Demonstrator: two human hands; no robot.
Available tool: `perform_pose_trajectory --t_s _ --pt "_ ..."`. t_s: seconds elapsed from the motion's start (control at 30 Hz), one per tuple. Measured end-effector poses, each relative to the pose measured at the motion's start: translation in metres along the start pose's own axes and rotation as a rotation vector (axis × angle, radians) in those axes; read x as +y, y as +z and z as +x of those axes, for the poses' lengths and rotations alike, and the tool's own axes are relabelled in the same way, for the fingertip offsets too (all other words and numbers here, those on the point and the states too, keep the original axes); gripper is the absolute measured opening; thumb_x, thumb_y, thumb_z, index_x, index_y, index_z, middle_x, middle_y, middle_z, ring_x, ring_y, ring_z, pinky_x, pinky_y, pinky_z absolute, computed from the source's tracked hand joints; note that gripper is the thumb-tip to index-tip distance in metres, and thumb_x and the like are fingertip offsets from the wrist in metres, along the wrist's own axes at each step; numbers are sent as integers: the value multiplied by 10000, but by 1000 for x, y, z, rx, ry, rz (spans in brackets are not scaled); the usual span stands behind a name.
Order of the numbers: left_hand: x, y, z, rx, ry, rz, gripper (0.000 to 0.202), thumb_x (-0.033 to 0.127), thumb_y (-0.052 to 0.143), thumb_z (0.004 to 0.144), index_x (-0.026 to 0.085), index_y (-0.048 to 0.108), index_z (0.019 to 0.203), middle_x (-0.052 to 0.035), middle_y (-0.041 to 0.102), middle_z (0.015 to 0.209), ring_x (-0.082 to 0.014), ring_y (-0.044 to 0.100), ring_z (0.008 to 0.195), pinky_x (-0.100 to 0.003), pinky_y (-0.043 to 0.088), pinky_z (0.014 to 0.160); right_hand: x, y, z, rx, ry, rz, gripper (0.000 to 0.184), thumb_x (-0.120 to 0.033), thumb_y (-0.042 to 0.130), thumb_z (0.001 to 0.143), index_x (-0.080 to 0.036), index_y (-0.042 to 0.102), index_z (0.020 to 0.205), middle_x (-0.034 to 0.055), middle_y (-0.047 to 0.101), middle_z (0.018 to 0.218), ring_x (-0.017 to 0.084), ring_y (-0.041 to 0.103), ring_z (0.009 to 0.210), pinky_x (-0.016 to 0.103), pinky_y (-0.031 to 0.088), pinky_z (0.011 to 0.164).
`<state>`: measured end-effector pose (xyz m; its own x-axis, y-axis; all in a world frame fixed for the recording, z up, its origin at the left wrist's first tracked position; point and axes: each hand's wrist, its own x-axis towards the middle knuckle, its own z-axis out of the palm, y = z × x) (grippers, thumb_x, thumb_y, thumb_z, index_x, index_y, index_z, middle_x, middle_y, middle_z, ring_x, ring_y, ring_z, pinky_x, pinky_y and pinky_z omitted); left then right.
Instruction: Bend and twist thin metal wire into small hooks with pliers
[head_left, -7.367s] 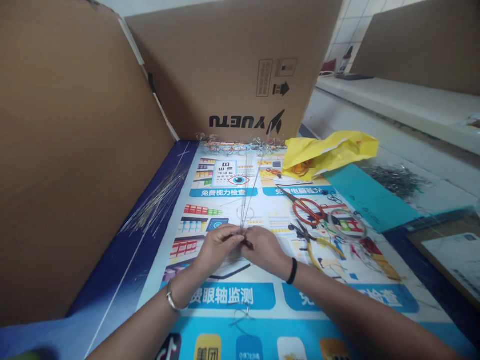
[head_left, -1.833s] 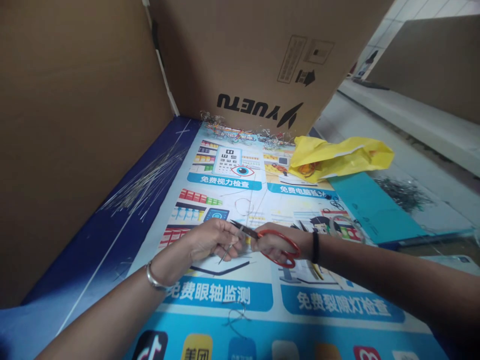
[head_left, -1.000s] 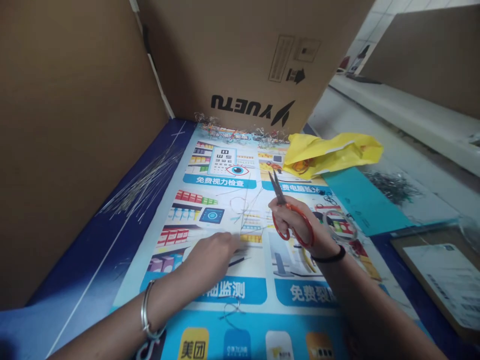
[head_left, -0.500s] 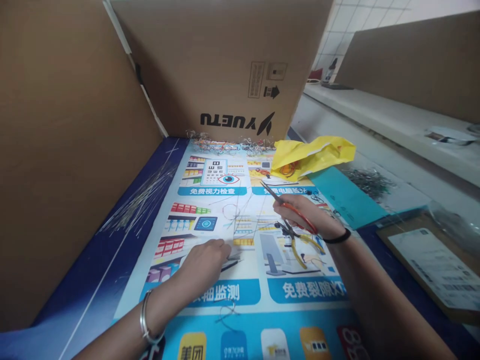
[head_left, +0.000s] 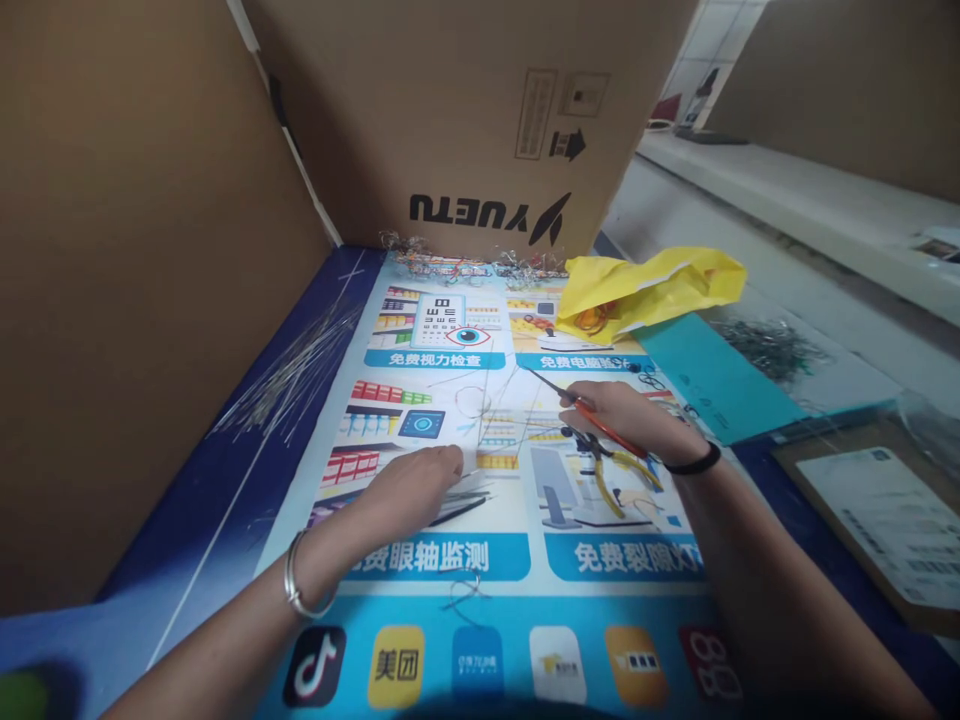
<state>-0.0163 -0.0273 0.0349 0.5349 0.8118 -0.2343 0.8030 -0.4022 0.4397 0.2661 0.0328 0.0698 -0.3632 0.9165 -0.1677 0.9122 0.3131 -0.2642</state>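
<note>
My right hand (head_left: 634, 420) is closed around red-handled scissors (head_left: 600, 425), their dark pointed tip facing the upper left. Below it lie pliers with yellow handles (head_left: 604, 480) on the printed poster. My left hand (head_left: 412, 490) is closed in a pinch over the poster; what its fingertips hold is too fine to make out. Thin wires (head_left: 487, 400) cross the poster between the two hands. Beside and partly under my left hand lies a small bunch of dark, straight wire pieces (head_left: 461, 505). A curled bit of wire (head_left: 466, 590) rests nearer to me.
Cardboard panels (head_left: 465, 110) stand at the back and left. Long straight wires (head_left: 292, 370) lie on the blue surface. Tangled wire scraps (head_left: 525, 265) line the poster's far edge. A yellow bag (head_left: 667, 290), a dark wire heap (head_left: 772, 350) and a labelled package (head_left: 877, 510) sit at right.
The camera view has shifted slightly. My left hand has moved a little up, showing more of the dark wire pieces. The scissors stay in my right hand, with the blades looking closer together.
</note>
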Motion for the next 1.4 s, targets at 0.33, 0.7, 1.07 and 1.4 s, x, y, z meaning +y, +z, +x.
perform_pose_trajectory --t_s 0.33,0.7,1.07,1.4 --pt "1 -6 4 9 58 -181 264 289 408 822 211 659 789 -54 682 819 -194 580 734 -267 344 622 1 -8 -2 -12 48 40 267 -342 493 788 -162 619 941 110 655 936 241 590 849 283 410 692" --pt "2 -8 3 35 36 -265 237 270 404 803 210 619 722 -7 641 704 -144 525 629 -245 295 554 -2 -13 -4 2 20 72 221 -372 500 772 -176 596 809 83 650 836 204 576 760 262 387 631" --pt "-3 -24 11 152 -103 -786 132 309 425 803 191 455 754 -40 616 834 -151 577 782 -295 444 698 4 -13 -17 -16 16 1121 301 -467 520 796 -168 502 830 7 565 633 113 532 494 239 439 480" --pt "0 -65 94 137 -261 -638 121 274 525 704 164 495 745 -86 642 903 -197 641 770 -239 418 535 -2 -6 -14 -80 -23 1554 299 -421 520 814 -194 499 1009 -5 549 675 143 570 599 346 520 609"
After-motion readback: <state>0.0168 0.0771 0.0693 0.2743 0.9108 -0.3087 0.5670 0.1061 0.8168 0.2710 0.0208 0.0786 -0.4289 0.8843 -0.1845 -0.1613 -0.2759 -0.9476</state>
